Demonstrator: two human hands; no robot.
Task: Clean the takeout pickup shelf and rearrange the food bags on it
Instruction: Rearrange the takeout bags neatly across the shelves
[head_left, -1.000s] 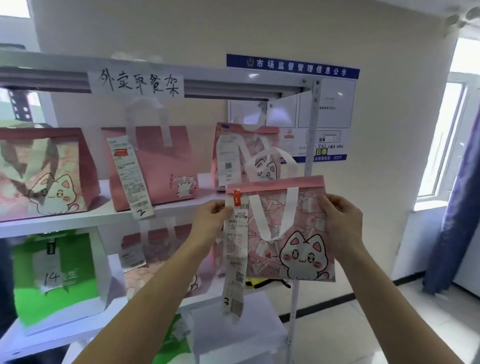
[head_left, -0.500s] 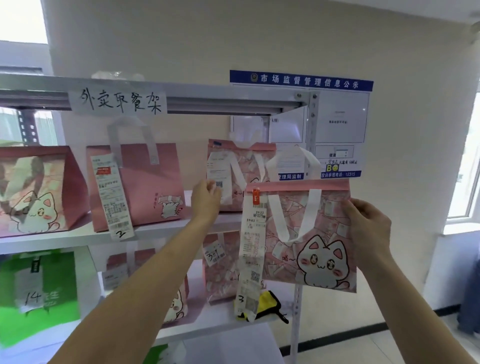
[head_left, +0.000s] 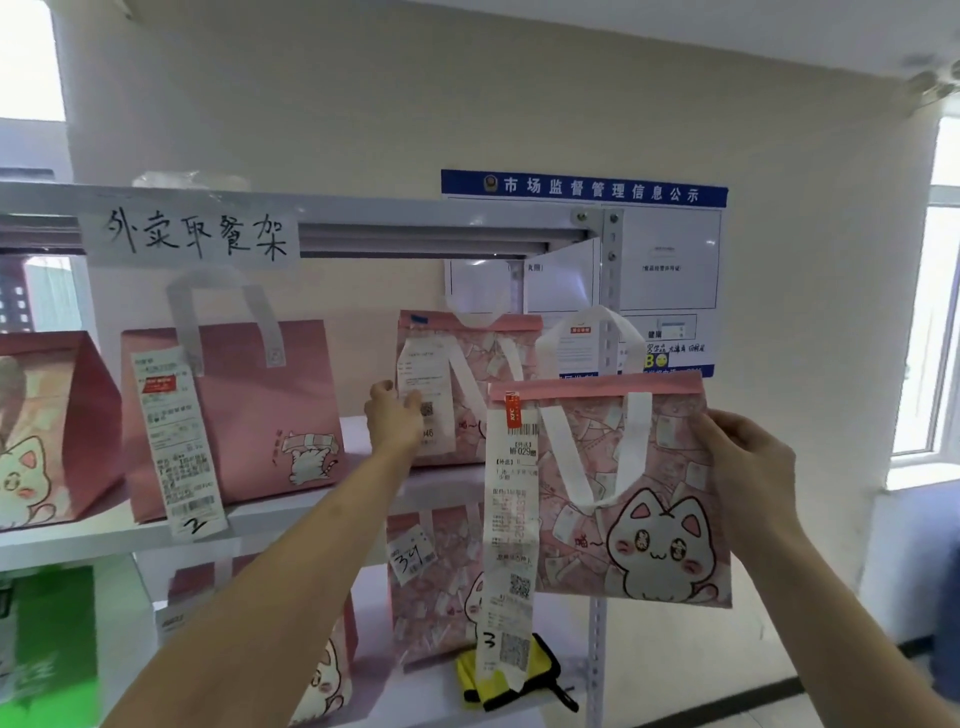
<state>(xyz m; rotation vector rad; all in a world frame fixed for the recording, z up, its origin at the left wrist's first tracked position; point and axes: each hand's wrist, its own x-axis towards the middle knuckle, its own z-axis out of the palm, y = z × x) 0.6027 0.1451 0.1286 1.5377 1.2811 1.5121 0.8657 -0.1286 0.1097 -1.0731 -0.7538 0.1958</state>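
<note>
Pink cat-print bag (head_left: 623, 493) is held in the air at 4 o'clock of frame centre, in front of the shelf's right upright (head_left: 605, 291); right hand (head_left: 748, 467) grips its right edge, fingers curled round it. A long receipt (head_left: 511, 545) marked 3 hangs from the bag's left top corner. Left hand (head_left: 395, 415) is reached to the pink bag on the middle shelf (head_left: 467, 395) at 9 o'clock of the held bag, fingers (head_left: 413, 402) spread, touching its receipt. Plain pink bag marked 2 (head_left: 234, 415) stands further toward 9 o'clock on the same white shelf board (head_left: 78, 540)
</note>
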